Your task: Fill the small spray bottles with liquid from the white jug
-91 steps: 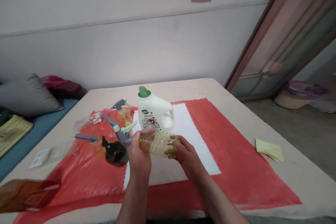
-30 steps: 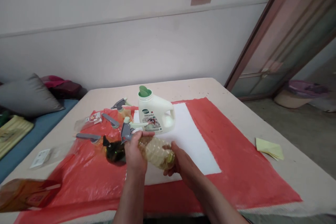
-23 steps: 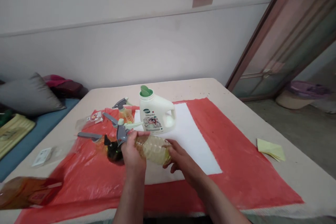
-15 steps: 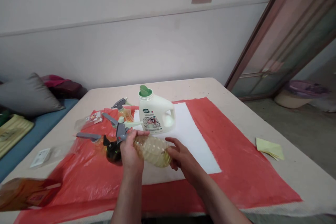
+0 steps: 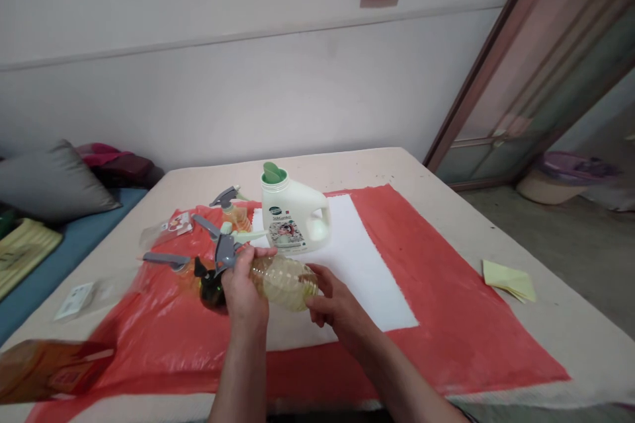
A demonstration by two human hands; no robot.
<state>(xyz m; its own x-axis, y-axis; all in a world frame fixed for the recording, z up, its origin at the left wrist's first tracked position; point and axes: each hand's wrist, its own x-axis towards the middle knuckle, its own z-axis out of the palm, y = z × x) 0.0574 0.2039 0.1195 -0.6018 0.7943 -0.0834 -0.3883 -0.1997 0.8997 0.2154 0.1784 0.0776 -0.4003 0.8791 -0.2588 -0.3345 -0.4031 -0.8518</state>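
Left hand point(image 5: 245, 291) curled around the top of the spray bottle point(image 5: 282, 283), half-curled right hand point(image 5: 340, 304) held its bottom end, and I saw it tipped sideways above the white sheet point(image 5: 370, 277).

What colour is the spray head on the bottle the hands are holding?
The spray head is grey with pale green parts, best seen in the head view.
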